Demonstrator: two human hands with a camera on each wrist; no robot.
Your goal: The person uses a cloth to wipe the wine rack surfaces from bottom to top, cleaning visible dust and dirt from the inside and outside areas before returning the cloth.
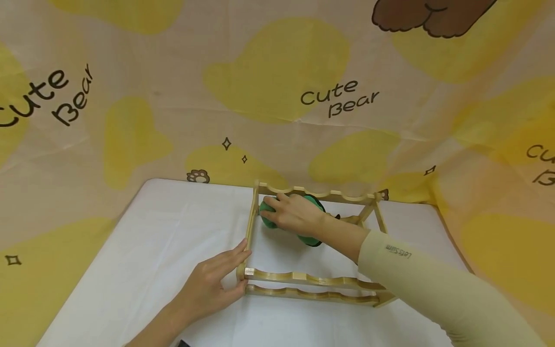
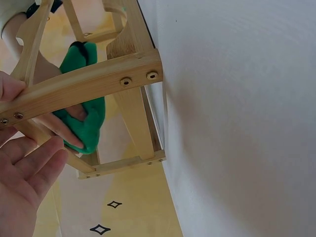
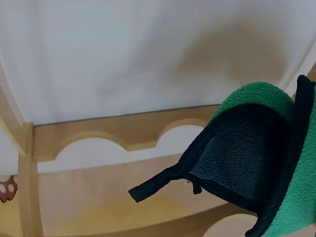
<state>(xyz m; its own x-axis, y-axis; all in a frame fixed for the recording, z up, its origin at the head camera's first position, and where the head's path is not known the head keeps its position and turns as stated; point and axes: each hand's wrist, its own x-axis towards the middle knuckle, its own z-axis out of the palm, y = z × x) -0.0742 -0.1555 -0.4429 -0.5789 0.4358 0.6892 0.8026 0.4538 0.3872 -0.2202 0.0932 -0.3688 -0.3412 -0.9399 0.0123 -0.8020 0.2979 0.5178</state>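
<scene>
A light wooden rack (image 1: 316,279) with scalloped rails stands on the white table. Inside its upper left part, my right hand (image 1: 299,214) holds a green cloth (image 1: 310,240) with black edging, bunched around the fingers. Seen from the left wrist, the cloth (image 2: 92,126) bulges behind the rack's side bar, close to its inner face. The right wrist view shows the cloth's dark inner side (image 3: 237,153) and a black loop hanging from its edge. My left hand (image 1: 212,282) grips the rack's near left corner, fingers along the side bar and thumb lower down.
The white tabletop (image 1: 173,231) extends to both sides of the rack. Behind it hangs a yellow patterned curtain (image 1: 269,72) printed with "Cute Bear", close to the rack's far rail. A small dark object (image 1: 184,343) shows at the bottom edge.
</scene>
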